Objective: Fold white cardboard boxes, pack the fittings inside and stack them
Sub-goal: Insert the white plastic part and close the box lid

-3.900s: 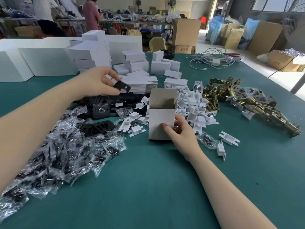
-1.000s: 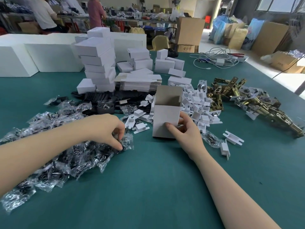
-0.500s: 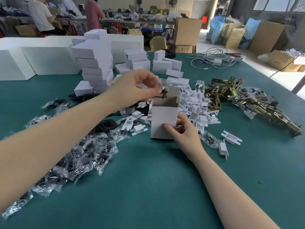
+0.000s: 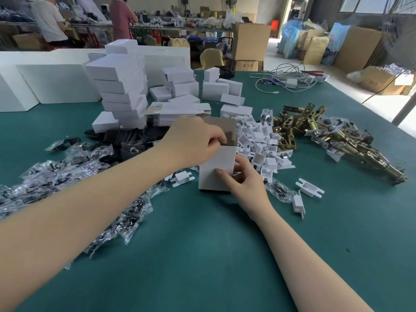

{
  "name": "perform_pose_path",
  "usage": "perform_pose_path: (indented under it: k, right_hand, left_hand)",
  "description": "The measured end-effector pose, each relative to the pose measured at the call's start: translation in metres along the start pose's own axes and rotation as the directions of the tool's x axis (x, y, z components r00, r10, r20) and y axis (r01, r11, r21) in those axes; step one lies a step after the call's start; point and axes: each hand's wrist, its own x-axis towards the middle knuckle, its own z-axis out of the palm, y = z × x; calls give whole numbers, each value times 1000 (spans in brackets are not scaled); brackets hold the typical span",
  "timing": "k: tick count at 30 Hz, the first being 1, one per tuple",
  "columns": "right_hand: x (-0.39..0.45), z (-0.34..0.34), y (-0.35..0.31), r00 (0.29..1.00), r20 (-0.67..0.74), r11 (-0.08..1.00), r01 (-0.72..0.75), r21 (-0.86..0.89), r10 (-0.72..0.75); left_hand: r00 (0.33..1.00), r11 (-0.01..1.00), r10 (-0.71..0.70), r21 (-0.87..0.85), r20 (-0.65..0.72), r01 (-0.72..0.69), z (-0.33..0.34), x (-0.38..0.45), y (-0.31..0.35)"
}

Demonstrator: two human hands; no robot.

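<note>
An upright white cardboard box (image 4: 213, 170) stands open-topped on the green table (image 4: 202, 255). My right hand (image 4: 245, 180) grips its lower right side, thumb on the front face. My left hand (image 4: 193, 140) is at the box's open mouth with fingers curled and pinched together; its fingertips and the small bag of fittings they hold are mostly hidden by the box rim. Clear bags of dark fittings (image 4: 67, 176) lie heaped to the left.
A leaning stack of folded white boxes (image 4: 121, 91) and flat box blanks (image 4: 180, 111) stand behind. White plastic pieces (image 4: 258, 140) and brass latches (image 4: 337, 140) lie to the right, black plates (image 4: 126, 138) behind the left arm, cables (image 4: 286, 79) far back.
My left hand picked a small bag from the pile, carried it over the box, and has now dropped lower into the box mouth. My right hand kept its hold on the box.
</note>
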Motion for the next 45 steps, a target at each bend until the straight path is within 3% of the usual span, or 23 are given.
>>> perform_pose_path:
  k: [9, 12, 15, 17, 19, 21, 25, 36, 38, 42, 45]
  right_hand:
    - [-1, 1, -2, 1000, -15, 1000, 4, -13, -5]
    - [-2, 0, -2, 1000, -12, 1000, 20, -14, -20]
    - [-3, 1, -2, 999, -18, 999, 44, -20, -45]
    - [-4, 3, -4, 993, -48, 993, 102, -67, -105]
    - [-6, 5, -6, 979, -80, 977, 179, -119, -189]
    - [-10, 7, -9, 960, -95, 960, 249, -127, -262]
    - [-13, 10, -15, 924, -138, 931, 338, -136, -356]
    - [-9, 4, -16, 907, -92, 890, 379, -255, -412]
    - [-7, 4, -20, 910, -119, 901, 362, -237, -397]
    - [-4, 7, -36, 920, -242, 951, 304, -54, -308]
    - [-2, 8, -42, 939, -254, 960, 262, 98, -231]
  left_hand:
    - [1000, 990, -4, 138, -14, 6, 16, -11, 6]
    - [987, 998, -56, -30, -148, 52, 18, -17, 10]
    - [898, 960, -230, -237, -375, 148, 28, -21, 16]
    - [815, 835, -419, -522, -400, 173, 39, -25, 25]
    - [760, 581, -589, -798, -274, 163, 50, -29, 35]
    - [717, 432, -655, -897, -238, 96, 61, -35, 40]
    - [703, 505, -609, -863, -367, -13, 82, -50, 36]
    - [756, 725, -420, -687, -501, -53, 89, -53, 18]
    - [763, 704, -425, -708, -487, -59, 88, -52, 20]
    - [726, 628, -531, -778, -438, -10, 83, -47, 26]
    - [721, 620, -555, -784, -415, 25, 86, -45, 30]
